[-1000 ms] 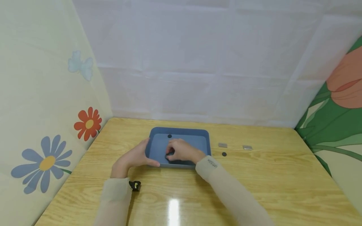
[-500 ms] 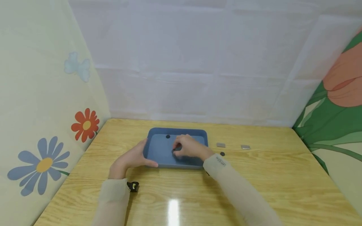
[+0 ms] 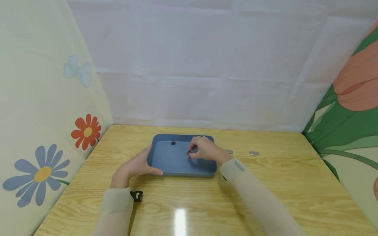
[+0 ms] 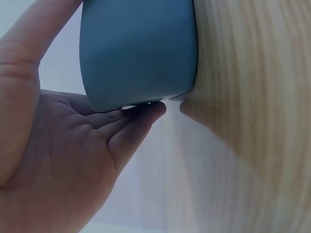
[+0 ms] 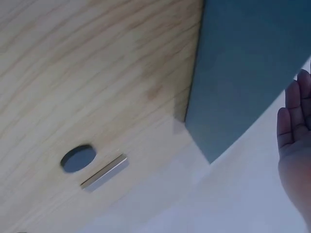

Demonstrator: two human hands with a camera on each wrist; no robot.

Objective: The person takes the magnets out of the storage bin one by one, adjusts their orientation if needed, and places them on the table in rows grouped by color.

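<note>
Right hand (image 3: 206, 151) hovers over the blue tray (image 3: 165, 160), fingertips pinching a small dark disc (image 3: 189, 152) above the tray's right half. Left hand (image 3: 134, 167) clasps the tray's left wall, thumb along the near rim. Second disc (image 3: 173, 143) lies far-left inside.

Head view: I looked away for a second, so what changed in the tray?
The right hand, pinching a small dark disc, moved from the blue tray's near edge toward its far right side. The left hand kept its grip on the tray's left rim; the other disc stayed put.
</note>
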